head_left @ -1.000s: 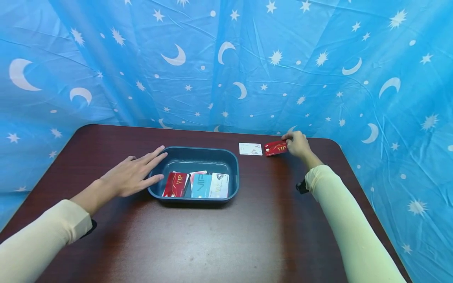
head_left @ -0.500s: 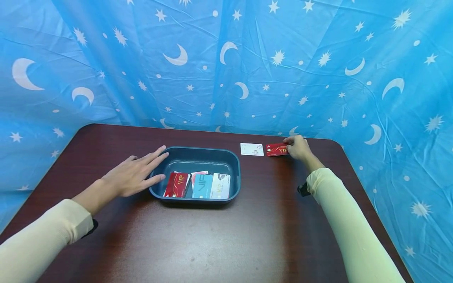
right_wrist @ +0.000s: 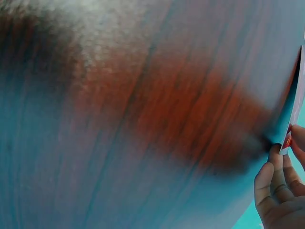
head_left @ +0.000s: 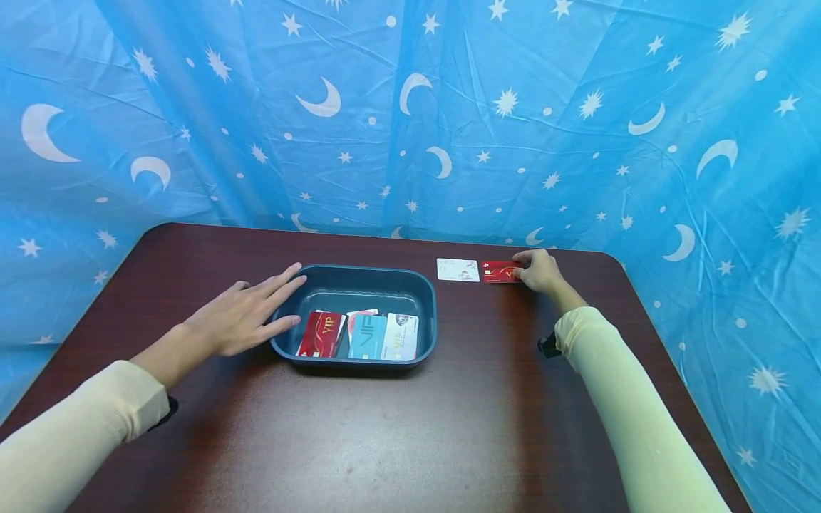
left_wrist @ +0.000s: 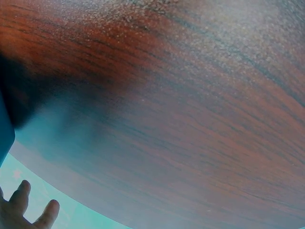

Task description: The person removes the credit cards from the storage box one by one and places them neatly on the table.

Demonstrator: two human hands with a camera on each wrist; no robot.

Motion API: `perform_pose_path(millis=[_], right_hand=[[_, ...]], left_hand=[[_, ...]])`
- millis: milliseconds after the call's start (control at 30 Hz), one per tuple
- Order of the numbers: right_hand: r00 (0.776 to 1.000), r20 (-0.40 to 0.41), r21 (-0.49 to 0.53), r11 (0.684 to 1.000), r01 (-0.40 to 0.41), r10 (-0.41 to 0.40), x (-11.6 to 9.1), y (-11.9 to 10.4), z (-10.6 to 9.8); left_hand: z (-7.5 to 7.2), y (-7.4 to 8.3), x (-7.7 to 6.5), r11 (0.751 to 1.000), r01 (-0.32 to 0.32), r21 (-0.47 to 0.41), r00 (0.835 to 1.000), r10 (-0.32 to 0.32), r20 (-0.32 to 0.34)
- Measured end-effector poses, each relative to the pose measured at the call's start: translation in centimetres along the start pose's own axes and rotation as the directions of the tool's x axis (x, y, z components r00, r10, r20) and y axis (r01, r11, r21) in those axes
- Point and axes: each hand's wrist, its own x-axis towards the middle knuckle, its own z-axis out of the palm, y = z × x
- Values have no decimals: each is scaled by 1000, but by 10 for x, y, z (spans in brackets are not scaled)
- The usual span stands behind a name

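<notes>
At the far right of the table, my right hand [head_left: 540,272] pinches the right end of a red VIP card [head_left: 499,271]. In the right wrist view the card [right_wrist: 298,90] is seen nearly edge-on between thumb and fingers, one end close to the table. A white printed card [head_left: 458,270] lies just left of it. My left hand [head_left: 240,320], fingers spread and straight, rests at the left rim of a dark blue tray [head_left: 353,364]. Inside the tray are a red VIP card [head_left: 321,335], a light blue card [head_left: 368,337], a white card [head_left: 400,337] and others partly covered.
Everything stands on a dark brown wooden table [head_left: 359,442] with rounded far corners. Behind it and along the right side hangs a blue curtain [head_left: 385,142] with white moons and stars.
The red card in my right hand has come down from a tilt to lie flatter, level with the white card. My fingers now cover more of it. The left hand stays put.
</notes>
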Motion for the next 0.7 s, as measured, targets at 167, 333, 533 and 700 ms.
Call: perform_pose_path(millis=[167,333,533,700], right_hand=[[1000,-1,-1,1000,6,-6,-1,0,0],[1000,2,-1,1000,10,-10,0,2,0],[1000,0,8,1000,14,-14,-1,1,1],[1000,-8,8,1000,11,-11,-3,-1,1]], left_hand=[[0,0,0,1000,3,2,1000,-3,2],[-1,1,0,1000,4,0,1000,-4,1],[-1,1,0,1000,4,-1,1000,-4,2],[0,1,-1,1000,6,-6,1000,-6,2]])
